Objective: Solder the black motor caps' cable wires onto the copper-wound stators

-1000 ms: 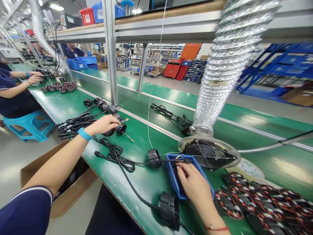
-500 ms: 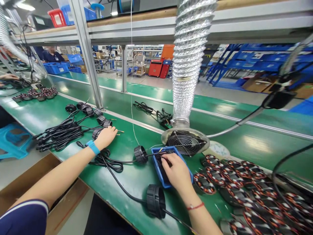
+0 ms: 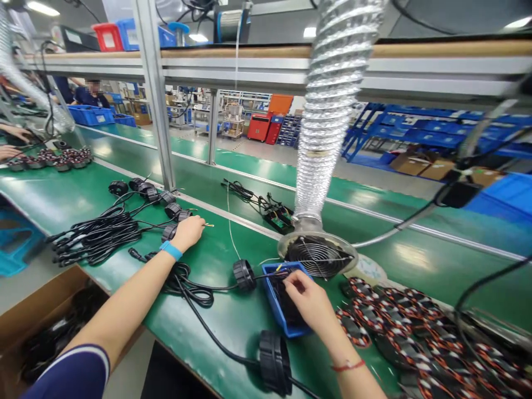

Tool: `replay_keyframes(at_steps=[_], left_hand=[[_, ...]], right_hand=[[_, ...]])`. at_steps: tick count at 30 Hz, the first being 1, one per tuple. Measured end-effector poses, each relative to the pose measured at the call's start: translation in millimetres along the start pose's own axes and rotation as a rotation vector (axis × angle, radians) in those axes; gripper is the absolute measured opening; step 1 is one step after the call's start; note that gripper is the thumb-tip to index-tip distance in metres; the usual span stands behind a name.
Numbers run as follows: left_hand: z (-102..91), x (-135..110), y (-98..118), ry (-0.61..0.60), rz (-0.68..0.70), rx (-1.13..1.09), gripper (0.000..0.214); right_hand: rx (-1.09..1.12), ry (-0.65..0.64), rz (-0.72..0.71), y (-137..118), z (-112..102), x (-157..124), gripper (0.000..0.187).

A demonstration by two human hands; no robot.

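My left hand [image 3: 189, 233] is closed at the right end of a row of black threaded caps [image 3: 169, 233], with the bare coloured wire ends of a black cable [image 3: 210, 225] sticking out past its fingertips. My right hand [image 3: 310, 299] pinches over a small blue bin [image 3: 279, 320] of dark small parts; whatever is between thumb and finger is too small to make out. Another cable runs through a black cap [image 3: 244, 275], its stripped end lying across the bin's rim. In front, a larger-looking black cap [image 3: 274, 363] sits on a cable near the table edge.
A fume extractor hood [image 3: 318, 255] hangs on a silver duct behind the bin. Many wound stator coils [image 3: 411, 327] cover the right side. Bundled black cables [image 3: 97, 238] lie left, above a cardboard box [image 3: 41, 305]. A metal post [image 3: 155, 111] stands behind; a co-worker's hands show far left.
The view has tilted up slightly. My right hand has drawn up and its thumb and finger now form a pinch over the bin. My left hand stays by the wire ends.
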State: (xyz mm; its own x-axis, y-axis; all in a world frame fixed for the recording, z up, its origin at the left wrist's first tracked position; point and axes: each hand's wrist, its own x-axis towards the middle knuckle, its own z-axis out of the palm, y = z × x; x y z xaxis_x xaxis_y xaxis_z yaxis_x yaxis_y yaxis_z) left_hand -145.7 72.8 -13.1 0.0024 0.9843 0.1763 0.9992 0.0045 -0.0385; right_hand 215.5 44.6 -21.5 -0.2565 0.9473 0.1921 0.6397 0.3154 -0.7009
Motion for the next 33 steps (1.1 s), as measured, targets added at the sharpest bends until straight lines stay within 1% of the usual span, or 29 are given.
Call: replay_keyframes(at_steps=[4, 6, 8, 10, 11, 14, 16, 18, 21, 23, 26, 28, 33], left_hand=[[1.2, -2.5, -3.7, -0.002, 0.015, -0.089, 0.020], [2.1, -5.7, -4.4, -0.005, 0.042, -0.126, 0.019], [3.4, -8.6, -4.2, -0.008, 0.057, -0.158, 0.020], [4.9, -10.8, -3.5, -0.007, 0.056, -0.190, 0.020], [5.6, -11.3, -3.3, -0.004, 0.046, -0.207, 0.020], [6.0, -10.7, -4.7, 0.037, -0.025, -0.259, 0.023], [4.7, -8.7, -7.7, 0.083, -0.089, -0.293, 0.026], [2.8, -6.6, -11.6, 0.124, -0.131, -0.321, 0.029], [1.3, -5.7, -16.1, 0.133, -0.129, -0.341, 0.030], [2.2, -7.3, -16.5, 0.097, -0.083, -0.342, 0.028], [6.5, -10.4, -14.1, 0.010, 0.011, -0.322, 0.023], [9.9, -11.2, -12.3, -0.033, 0.049, -0.296, 0.022], [14.0, -9.9, -10.4, -0.054, 0.089, -0.207, 0.026]], right_hand=[[0.189, -0.044, 0.121, 7.0, -7.1, 13.2, 0.026], [0.264, -0.063, 0.163, 5.2, -13.4, 20.1, 0.029], [0.292, -0.077, 0.184, 0.5, -18.9, 24.5, 0.031], [0.253, -0.106, 0.184, -4.6, -21.0, 24.8, 0.032], [0.198, -0.131, 0.175, -6.6, -20.4, 23.4, 0.033], [-0.068, -0.205, 0.117, -9.6, -12.7, 15.6, 0.036], [-0.219, -0.210, 0.067, -9.3, -5.4, 10.7, 0.036], [-0.294, -0.168, 0.026, -7.6, 1.0, 7.8, 0.032], [-0.302, -0.091, 0.024, -4.1, 6.3, 5.7, 0.026], [-0.280, -0.061, 0.041, -2.7, 7.2, 3.6, 0.025], [-0.266, -0.071, 0.048, -2.7, 6.8, -1.3, 0.025], [-0.272, -0.087, 0.054, -3.2, 7.0, -3.9, 0.023], [-0.258, -0.056, 0.062, -4.4, 8.9, -6.7, 0.018]])
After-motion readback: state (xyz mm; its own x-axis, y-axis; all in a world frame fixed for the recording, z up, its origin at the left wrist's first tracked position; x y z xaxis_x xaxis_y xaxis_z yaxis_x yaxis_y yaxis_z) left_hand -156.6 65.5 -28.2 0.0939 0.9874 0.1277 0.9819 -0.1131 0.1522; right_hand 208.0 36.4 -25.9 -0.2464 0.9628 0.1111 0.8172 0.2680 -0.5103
